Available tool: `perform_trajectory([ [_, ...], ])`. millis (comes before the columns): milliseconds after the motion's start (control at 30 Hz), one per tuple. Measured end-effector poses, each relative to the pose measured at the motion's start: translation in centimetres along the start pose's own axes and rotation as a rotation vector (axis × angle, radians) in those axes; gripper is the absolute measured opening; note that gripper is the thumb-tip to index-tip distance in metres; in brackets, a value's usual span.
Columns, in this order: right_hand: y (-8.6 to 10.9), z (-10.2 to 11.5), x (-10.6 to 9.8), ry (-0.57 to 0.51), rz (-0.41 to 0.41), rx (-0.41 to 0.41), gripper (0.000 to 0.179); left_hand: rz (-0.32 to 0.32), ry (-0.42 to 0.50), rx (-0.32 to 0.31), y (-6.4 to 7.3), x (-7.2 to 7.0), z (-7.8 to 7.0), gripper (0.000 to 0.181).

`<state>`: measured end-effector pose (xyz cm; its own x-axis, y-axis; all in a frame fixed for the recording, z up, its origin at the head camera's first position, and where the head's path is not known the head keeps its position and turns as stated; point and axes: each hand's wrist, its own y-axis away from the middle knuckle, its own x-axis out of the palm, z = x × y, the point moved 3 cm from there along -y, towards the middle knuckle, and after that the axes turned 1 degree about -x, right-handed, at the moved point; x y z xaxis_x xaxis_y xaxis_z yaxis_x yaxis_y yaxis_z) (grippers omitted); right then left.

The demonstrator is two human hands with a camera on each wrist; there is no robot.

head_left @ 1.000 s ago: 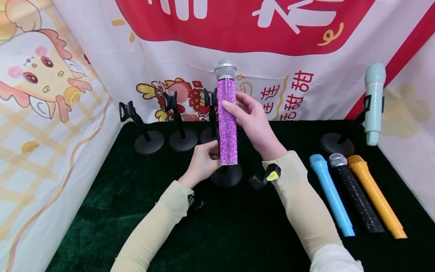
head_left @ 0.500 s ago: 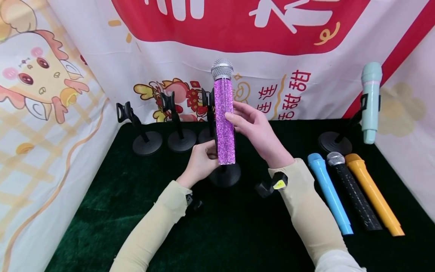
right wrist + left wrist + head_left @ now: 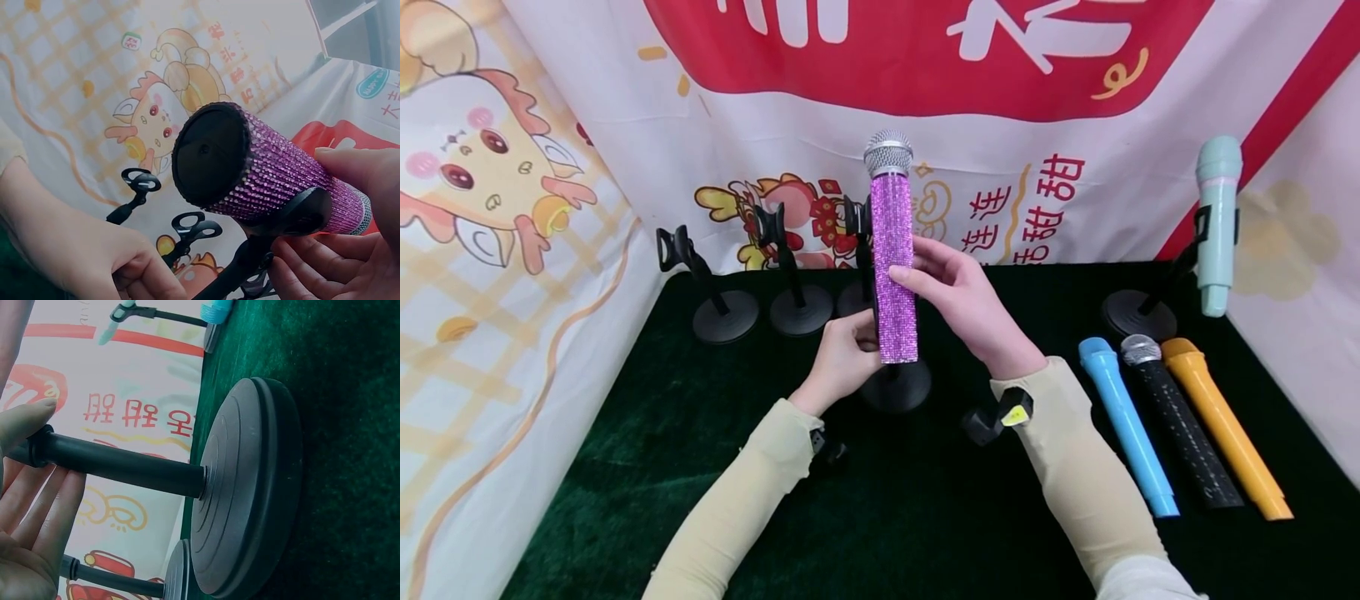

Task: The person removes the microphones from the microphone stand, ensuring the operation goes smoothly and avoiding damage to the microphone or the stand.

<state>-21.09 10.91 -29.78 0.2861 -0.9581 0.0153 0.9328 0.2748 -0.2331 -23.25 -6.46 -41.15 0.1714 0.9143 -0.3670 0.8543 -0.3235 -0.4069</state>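
Note:
A purple rhinestone-covered microphone (image 3: 895,275) with a silver mesh head stands nearly upright in the middle of the head view. In the right wrist view, the black clip (image 3: 300,212) of a stand cups its body near the lower end. My right hand (image 3: 973,312) holds the microphone from the right, thumb on its front and fingers behind. Lower down, my left hand (image 3: 842,358) grips the black pole (image 3: 119,462) of that stand, just below a collar. The stand's round base (image 3: 237,487) rests on the table.
Several black stands hold the back edge, among them a left one (image 3: 726,315). At right, a mint microphone (image 3: 1217,225) sits in a stand. Blue (image 3: 1131,429), black (image 3: 1183,425) and yellow (image 3: 1228,429) microphones lie on the green cloth (image 3: 760,533). A printed fabric backdrop (image 3: 790,125) hangs behind.
My right hand has slid down along the purple microphone. The left hand keeps its grip on the stand. The whole head view has shifted slightly.

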Motion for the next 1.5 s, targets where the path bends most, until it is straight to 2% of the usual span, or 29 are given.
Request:
perform_trajectory([
  [333,0.11,-0.28,0.1,0.013,-0.002,-0.001,0.05,0.007,-0.004,-0.026,0.21,0.02,0.17,0.032],
  [533,0.22,-0.19,0.11,0.01,-0.009,-0.021,0.049,-0.001,-0.004,-0.008,0.12,0.08,0.08,0.032],
  [933,0.03,-0.36,0.5,-0.07,-0.044,-0.058,0.047,0.004,0.002,-0.008,0.15,0.14,-0.14,0.035],
  [1067,-0.15,-0.39,0.65,-0.091,-0.044,-0.066,0.045,0.007,0.003,-0.024,0.23,0.15,-0.12,0.035],
  [1500,-0.53,-0.15,0.85,-0.129,-0.034,-0.079,0.045,0.01,0.028,-0.007,0.27,0.11,-0.02,0.036],
])
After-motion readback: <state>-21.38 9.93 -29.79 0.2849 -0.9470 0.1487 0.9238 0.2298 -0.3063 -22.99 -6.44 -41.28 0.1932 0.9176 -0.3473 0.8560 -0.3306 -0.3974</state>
